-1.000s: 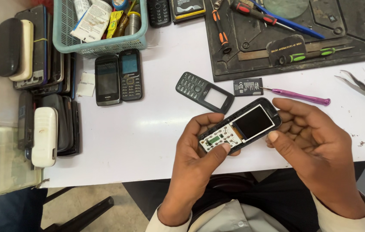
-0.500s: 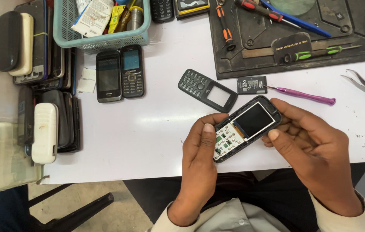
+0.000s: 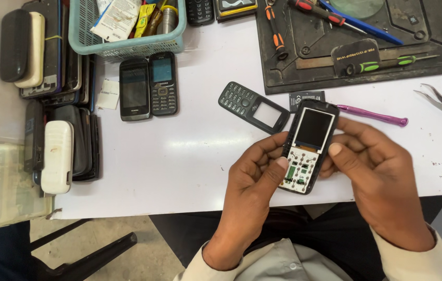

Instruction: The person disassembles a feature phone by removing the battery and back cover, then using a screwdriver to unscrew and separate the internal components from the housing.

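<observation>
Gripping the opened phone (image 3: 307,148) above the bench (image 3: 190,151), left hand (image 3: 252,182) and right hand (image 3: 377,171) fingers pinch its sides; the front cover (image 3: 252,106) already lies off, board exposed.
</observation>
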Motion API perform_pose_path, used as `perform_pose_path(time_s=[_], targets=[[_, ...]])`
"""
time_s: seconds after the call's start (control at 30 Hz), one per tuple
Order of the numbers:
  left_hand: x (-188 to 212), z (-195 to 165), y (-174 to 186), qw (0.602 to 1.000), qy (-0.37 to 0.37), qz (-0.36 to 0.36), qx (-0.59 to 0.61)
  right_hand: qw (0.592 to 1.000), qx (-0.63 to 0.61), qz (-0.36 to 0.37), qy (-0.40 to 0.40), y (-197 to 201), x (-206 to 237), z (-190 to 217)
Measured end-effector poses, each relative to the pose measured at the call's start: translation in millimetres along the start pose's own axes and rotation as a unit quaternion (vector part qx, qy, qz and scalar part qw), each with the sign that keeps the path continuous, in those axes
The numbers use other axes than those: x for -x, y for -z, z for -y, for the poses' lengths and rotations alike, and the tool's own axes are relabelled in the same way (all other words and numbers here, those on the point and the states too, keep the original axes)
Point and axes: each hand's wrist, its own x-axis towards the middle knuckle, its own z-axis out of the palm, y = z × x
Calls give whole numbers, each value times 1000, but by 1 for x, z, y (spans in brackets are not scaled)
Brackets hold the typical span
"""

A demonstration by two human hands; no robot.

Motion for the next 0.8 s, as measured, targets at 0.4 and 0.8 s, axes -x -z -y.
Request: perform_pose_path(time_s=[0.4, 0.8], targets=[[-1, 3, 0, 999, -6, 11, 31, 999, 36, 14, -37, 6, 7, 0], [0, -22, -17, 939, -181, -67, -285, 999, 31, -4, -9, -2, 15, 2]])
